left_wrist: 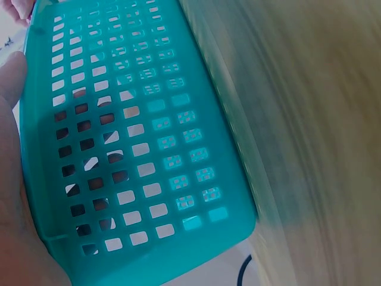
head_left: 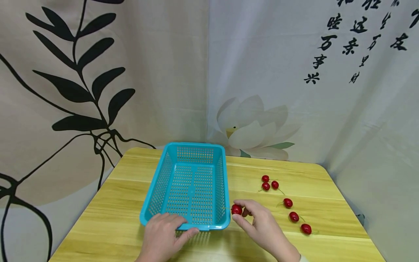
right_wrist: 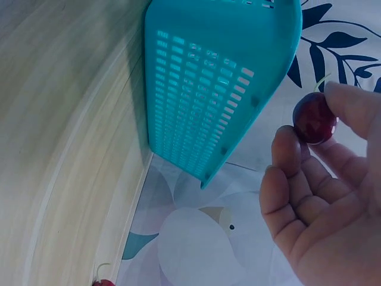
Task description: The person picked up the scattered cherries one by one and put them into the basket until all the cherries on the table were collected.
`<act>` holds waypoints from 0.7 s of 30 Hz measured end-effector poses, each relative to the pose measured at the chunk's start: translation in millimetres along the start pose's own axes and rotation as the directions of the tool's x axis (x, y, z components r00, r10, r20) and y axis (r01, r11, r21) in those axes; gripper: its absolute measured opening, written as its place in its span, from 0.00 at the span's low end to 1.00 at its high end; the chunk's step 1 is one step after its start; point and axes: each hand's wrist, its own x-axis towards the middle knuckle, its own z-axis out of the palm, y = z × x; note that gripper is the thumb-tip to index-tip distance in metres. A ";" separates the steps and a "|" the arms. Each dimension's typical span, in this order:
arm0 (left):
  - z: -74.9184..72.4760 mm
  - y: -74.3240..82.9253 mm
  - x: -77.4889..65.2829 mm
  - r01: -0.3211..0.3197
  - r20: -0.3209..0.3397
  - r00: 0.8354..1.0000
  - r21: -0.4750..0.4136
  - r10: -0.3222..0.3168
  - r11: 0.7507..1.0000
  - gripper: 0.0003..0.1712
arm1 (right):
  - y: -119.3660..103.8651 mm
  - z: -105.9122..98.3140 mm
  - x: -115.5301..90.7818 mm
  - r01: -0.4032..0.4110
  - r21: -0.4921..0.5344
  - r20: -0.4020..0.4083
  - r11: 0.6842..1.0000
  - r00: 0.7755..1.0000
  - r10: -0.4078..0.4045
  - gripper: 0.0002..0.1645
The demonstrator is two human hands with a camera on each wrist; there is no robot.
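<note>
A blue plastic basket [head_left: 226, 182] with slotted walls stands on the wooden table, nothing lying on its bottom. My left hand [head_left: 163, 233] grips the basket's near rim, thumb outside along the front edge and fingers over the rim. In the left wrist view the basket's perforated wall [left_wrist: 137, 143] fills the middle beside that hand. Just off the basket's right near corner, my right hand [head_left: 258, 223] pinches a dark red cherry [head_left: 236, 209] between thumb and fingertips. The right wrist view shows the same cherry [right_wrist: 315, 118] with a thin green stem, raised level with the basket's rim.
Several stemmed cherries lie on the table right of the basket: a cluster at the back, with one cherry [head_left: 265, 178] farthest away, and a line toward the front ending in another cherry [head_left: 306, 229]. A printed curtain [head_left: 170, 72] hangs behind the wooden table [head_left: 108, 214].
</note>
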 end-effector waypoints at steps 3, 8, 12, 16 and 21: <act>0.0 0.3 0.2 0.007 0.004 1.000 -0.003 -0.007 1.000 0.25 | -2.8 1.8 2.4 0.017 0.003 -0.006 1.000 1.000 -0.017 0.20; -0.8 0.5 0.5 0.010 0.013 1.000 -0.010 -0.010 1.000 0.25 | -5.4 6.1 7.1 0.071 -0.006 -0.009 0.997 0.997 -0.071 0.22; -0.7 0.4 0.4 0.009 0.017 1.000 -0.013 -0.009 1.000 0.25 | -7.1 12.2 12.0 0.117 -0.002 -0.008 0.993 0.993 -0.117 0.22; -0.4 0.7 0.5 0.012 0.026 1.000 -0.006 -0.012 1.000 0.25 | -9.8 19.5 16.5 0.173 -0.029 -0.016 0.984 0.985 -0.174 0.22; -0.7 0.9 1.2 0.015 0.029 0.999 -0.001 -0.015 1.000 0.26 | -14.1 26.5 20.0 0.198 -0.070 -0.014 0.978 0.980 -0.200 0.22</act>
